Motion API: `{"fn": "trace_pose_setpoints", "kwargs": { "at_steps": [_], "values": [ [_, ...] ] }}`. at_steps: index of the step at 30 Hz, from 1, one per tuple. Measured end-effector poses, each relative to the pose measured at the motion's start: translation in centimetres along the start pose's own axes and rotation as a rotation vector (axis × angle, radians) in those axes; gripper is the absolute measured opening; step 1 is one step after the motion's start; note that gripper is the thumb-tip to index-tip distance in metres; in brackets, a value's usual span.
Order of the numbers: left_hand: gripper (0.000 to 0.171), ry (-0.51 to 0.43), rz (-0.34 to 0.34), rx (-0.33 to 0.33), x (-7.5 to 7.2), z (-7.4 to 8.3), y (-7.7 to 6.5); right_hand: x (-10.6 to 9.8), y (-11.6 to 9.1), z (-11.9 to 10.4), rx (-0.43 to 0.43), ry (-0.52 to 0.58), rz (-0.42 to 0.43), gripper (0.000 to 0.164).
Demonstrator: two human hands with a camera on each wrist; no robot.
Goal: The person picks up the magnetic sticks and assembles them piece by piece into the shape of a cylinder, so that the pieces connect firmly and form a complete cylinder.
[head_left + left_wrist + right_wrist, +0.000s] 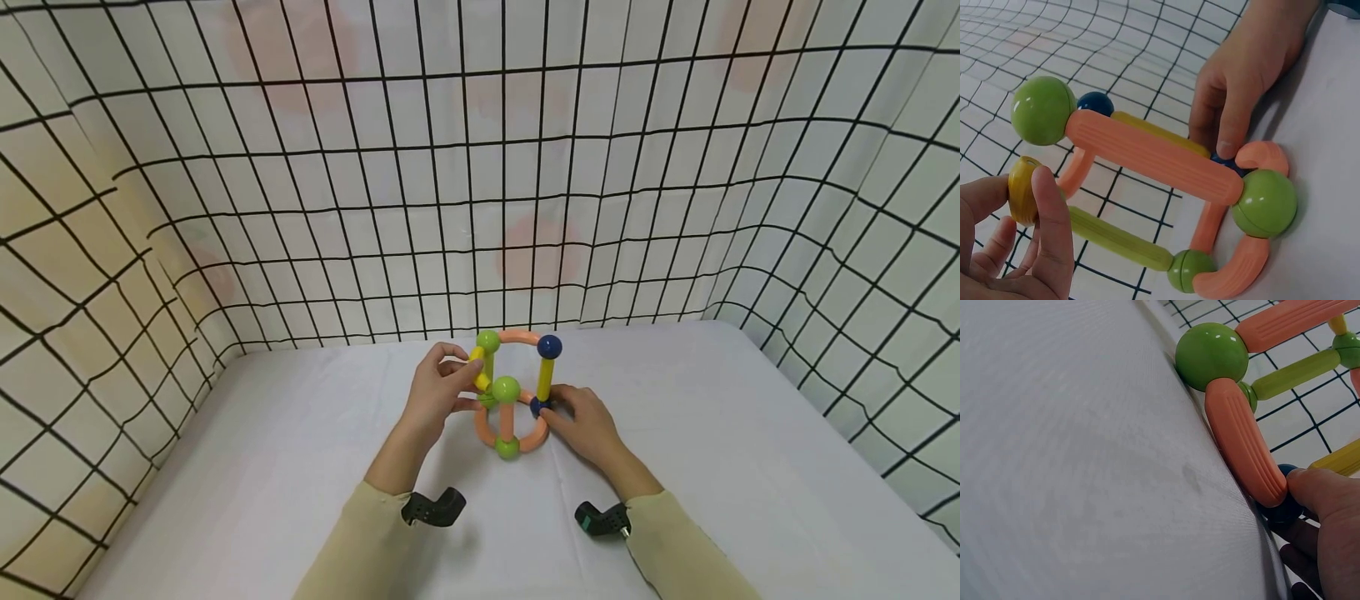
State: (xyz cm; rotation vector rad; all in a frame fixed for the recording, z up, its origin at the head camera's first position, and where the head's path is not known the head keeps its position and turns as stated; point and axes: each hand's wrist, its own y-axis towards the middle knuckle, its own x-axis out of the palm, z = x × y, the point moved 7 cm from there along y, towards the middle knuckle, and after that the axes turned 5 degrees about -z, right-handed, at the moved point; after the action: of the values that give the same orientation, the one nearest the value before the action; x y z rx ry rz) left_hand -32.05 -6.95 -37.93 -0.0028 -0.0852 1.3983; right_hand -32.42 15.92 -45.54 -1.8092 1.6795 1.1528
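My left hand pinches a short yellow curved rod between thumb and fingers, beside the top of a ball-and-rod construction toy frame. My right hand grips the low dark blue ball at the frame's right side. Orange curved rods join that ball and green balls into a ring on the table. Three uprights rise from it: an orange rod in front, a green rod and a yellow rod. Another orange curved rod links the top blue ball and the rear green ball.
The frame stands on a white-covered table near its back edge. A white wall covering with a black grid rises behind and along both sides. Each wrist wears a small black camera.
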Motion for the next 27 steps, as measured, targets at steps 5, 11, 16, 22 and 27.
{"fn": "trace_pose_setpoints", "kwargs": {
  "at_steps": [5, 11, 16, 22, 27],
  "values": [
    [0.027, -0.042, -0.002, -0.015, 0.16, 0.01, -0.06, -0.05, -0.01, -0.15, -0.01, -0.004, 0.006, 0.042],
    [0.027, -0.086, 0.007, -0.057, 0.2, -0.42, -0.08, -0.02, 0.0, -0.14, -0.02, -0.002, 0.008, 0.042],
    [0.026, -0.117, -0.008, -0.058, 0.43, -0.58, -0.03, 0.02, 0.07, 0.02, -0.01, -0.011, 0.003, 0.042],
    [0.026, -0.135, -0.021, -0.06, 0.66, -0.8, 0.09, 0.03, 0.07, 0.02, -0.006, -0.005, -0.005, 0.043],
    [0.027, -0.143, -0.023, -0.055, 0.62, -0.86, 0.11, 0.08, 0.05, 0.0, -0.02, -0.001, 0.004, 0.043]
  ]
}}
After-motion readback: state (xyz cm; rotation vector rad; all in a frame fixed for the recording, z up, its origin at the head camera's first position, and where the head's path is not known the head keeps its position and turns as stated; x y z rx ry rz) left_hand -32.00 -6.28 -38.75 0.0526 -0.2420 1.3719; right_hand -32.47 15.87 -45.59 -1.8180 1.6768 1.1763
